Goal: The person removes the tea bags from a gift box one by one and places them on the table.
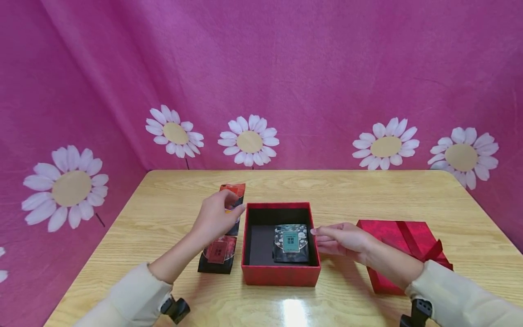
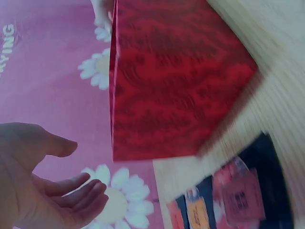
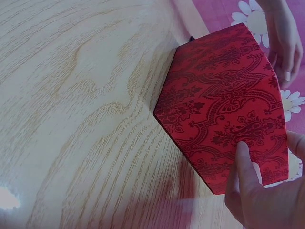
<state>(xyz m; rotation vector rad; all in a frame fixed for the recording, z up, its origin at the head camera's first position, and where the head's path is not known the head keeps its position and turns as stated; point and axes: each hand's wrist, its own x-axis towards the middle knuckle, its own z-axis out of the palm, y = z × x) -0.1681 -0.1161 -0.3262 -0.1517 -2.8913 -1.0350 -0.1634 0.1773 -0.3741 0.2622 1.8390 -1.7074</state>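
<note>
A red patterned box stands uncovered on the table, its inside dark. In its right half lies a small dark pouch with a green label. My right hand holds the box's right wall, thumb at the rim and fingers against the outside, as the right wrist view shows. To the left of the box, my left hand hovers over the pouches with fingers loosely bent and nothing between them. Beneath it is a pouch with a red top, partly hidden by the hand. Nearer me lies a red-labelled pouch.
A red lid with a ribbon bow rests at the right, partly behind my right forearm. The wooden table ends at a pink curtain printed with white daisies.
</note>
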